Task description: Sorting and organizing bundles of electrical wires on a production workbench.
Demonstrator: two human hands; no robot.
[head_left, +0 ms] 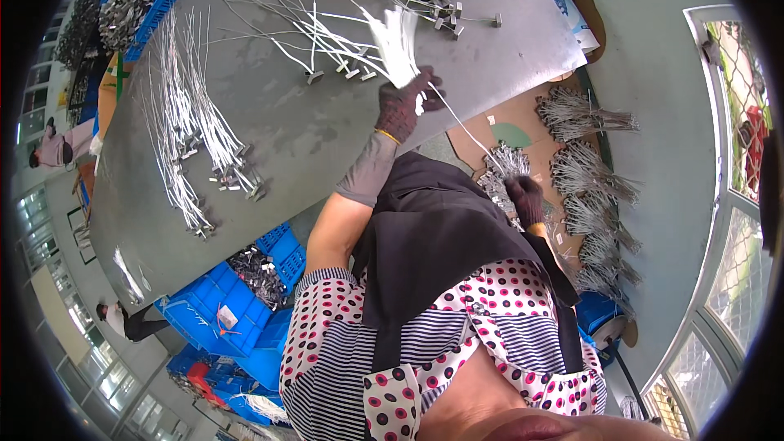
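- No words, brands or numbers can be read.
- A small white label point(226, 317) sits on the side of a blue crate point(192, 310), below the edge of the metal table point(327, 122) — too small to make out.
- A blue-and-white package point(573, 18) lies by the table's right edge — its surface is too blurred to read.
- A small white patch point(491, 120) shows on the brown cardboard point(469, 147); label or scrap, I cannot tell.

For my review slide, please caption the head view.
Gloved left grip holds a white bundle over the grey table, one strand running toward the gloved right grip.
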